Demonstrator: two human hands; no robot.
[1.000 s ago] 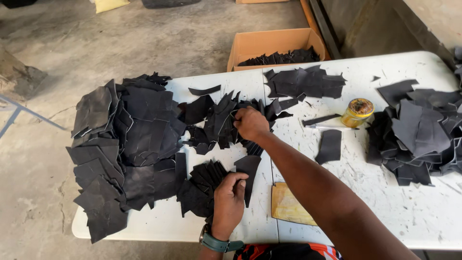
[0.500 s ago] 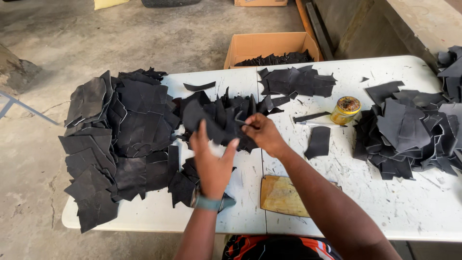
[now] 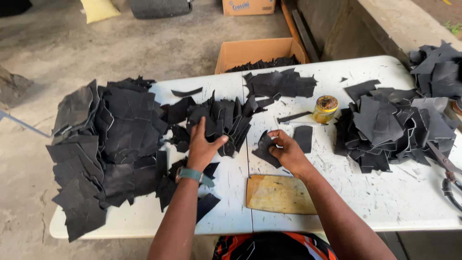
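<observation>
Head view looks down on our white worktop (image 3: pixel 385 207), covered with black cut pieces. Our left hand (image 3: pixel 202 144) lies flat with fingers spread on the middle pile of black pieces (image 3: pixel 221 118); its grip is loose and holds nothing. A teal watch (image 3: pixel 192 175) sits on that wrist. Our right hand (image 3: pixel 288 151) pinches one small black piece (image 3: pixel 264 147), which rests on the worktop just beside the middle pile. A wooden board (image 3: pixel 279 195) lies near us, close to the right wrist. A small yellow jar (image 3: pixel 325 109) stands farther back, with a thin tool, maybe a brush, beside it. Big black heaps lie at the left (image 3: pixel 110 144) and right (image 3: pixel 390 127). A cardboard box (image 3: pixel 255 50) sits on the floor behind the worktop.
</observation>
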